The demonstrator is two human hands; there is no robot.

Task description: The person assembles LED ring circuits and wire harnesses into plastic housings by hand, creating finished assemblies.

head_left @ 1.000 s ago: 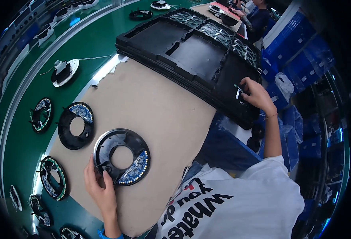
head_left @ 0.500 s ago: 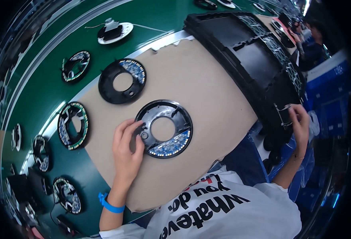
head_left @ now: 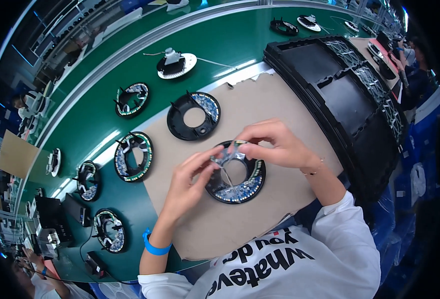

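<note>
In front of me a black ring-shaped housing lies on the brown cardboard, with a blue, component-covered board along its near side. Above it, a thin wired strip is stretched between my hands, slightly blurred; a pale wire hangs from it over the ring's hole. My left hand pinches the strip's left end at the ring's far left rim. At the far right rim my right hand has thumb and fingers closed on the other end. Fingers hide part of the ring's far side.
Cardboard covers the green bench. Another black ring lies beyond mine, and several ring assemblies stand to the left. A black compartment tray with wired strips is at the right. Other people work at both sides.
My right hand has come from the black tray to the ring, bringing the wired strip. My left hand has left the ring's left rim and now grips the strip. The view has shifted.
</note>
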